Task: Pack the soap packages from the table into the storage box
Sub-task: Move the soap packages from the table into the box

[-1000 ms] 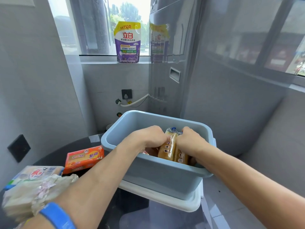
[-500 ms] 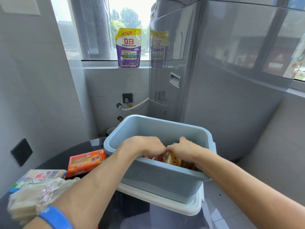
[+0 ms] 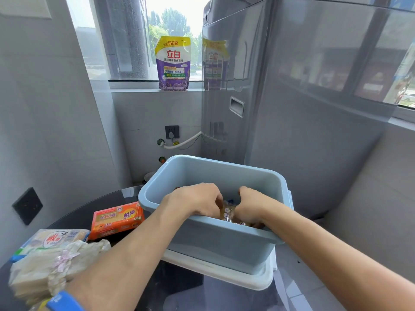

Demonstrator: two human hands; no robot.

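A pale blue storage box (image 3: 224,173) stands on the dark round table (image 3: 74,217), resting on its white lid (image 3: 251,280). Both my hands reach down inside the box. My left hand (image 3: 195,199) and my right hand (image 3: 250,204) grip a clear-wrapped amber soap package (image 3: 227,212) between them, low in the box and mostly hidden by the near wall. An orange soap package (image 3: 116,218) lies on the table left of the box. A pale soap package with red lettering (image 3: 54,240) and a lace-wrapped soap bundle (image 3: 54,265) lie at the near left.
A grey washing machine (image 3: 292,108) stands close behind and to the right of the box. A purple detergent pouch (image 3: 173,63) sits on the window sill. A wall socket (image 3: 172,132) and white hose (image 3: 184,142) are behind the table. Grey tiled wall at left.
Both hands have pushed the amber soap package from upright above the rim down deeper into the box. The camera has tilted slightly.
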